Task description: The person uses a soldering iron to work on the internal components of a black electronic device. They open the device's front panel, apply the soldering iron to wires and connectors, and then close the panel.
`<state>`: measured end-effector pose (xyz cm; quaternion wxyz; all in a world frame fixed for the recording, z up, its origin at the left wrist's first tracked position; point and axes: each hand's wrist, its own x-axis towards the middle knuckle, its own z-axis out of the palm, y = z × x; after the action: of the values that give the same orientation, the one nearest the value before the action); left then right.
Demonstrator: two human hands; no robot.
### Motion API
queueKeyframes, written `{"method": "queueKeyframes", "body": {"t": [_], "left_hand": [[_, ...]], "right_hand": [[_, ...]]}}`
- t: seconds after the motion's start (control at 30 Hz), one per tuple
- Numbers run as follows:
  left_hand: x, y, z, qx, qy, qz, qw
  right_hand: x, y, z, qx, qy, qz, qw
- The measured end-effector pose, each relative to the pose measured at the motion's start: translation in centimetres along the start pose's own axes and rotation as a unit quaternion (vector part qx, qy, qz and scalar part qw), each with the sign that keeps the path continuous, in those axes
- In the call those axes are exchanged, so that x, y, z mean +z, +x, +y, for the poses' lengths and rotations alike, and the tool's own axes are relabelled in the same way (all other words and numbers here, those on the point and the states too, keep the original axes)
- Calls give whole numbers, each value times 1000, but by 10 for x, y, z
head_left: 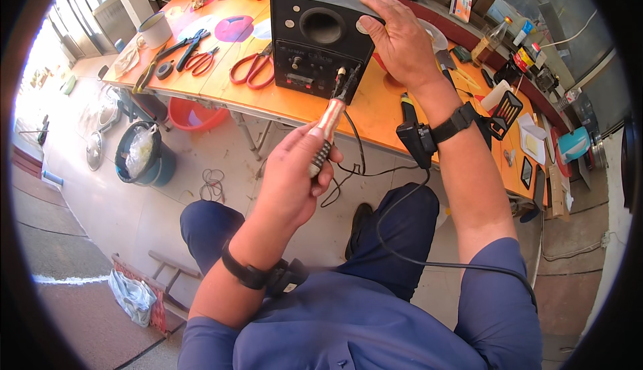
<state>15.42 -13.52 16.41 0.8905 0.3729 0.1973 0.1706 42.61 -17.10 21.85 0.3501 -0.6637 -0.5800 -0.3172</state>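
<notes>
At the boxy black speaker [315, 52]

My left hand [293, 172] is curled closed around a red-and-cream-handled hand tool [330, 119], its far end at the speaker's lower right; the speaker stands on the orange-topped counter [376, 114]; my right hand [404, 45], open with fingers extended, lies against its upper right edge; red-handled scissors [252, 70] lie just beside it.

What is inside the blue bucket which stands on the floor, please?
A crumpled, whitish plastic bag shows in the mouth of the bucket. Whatever lies beneath the bag, and the bottom of the bucket, is covered and cannot be seen.
</notes>
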Motion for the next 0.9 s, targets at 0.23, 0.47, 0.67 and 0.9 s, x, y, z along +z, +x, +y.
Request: {"method": "queueKeyframes", "body": {"t": [0.23,0.47,0.67,0.9], "left_hand": [[17,-1,-21,271,557,111,778],[15,7,-8,-14,13,34,999],[18,10,-14,387,667,103,628],[25,7,-3,29,22,66,997]], "right_hand": [[1,0,1,-7,2,11,1000],[4,-2,4,-13,3,23,1000],[7,-3,7,-20,-1,32,999],[4,0,2,-18,-1,30,999]]}}
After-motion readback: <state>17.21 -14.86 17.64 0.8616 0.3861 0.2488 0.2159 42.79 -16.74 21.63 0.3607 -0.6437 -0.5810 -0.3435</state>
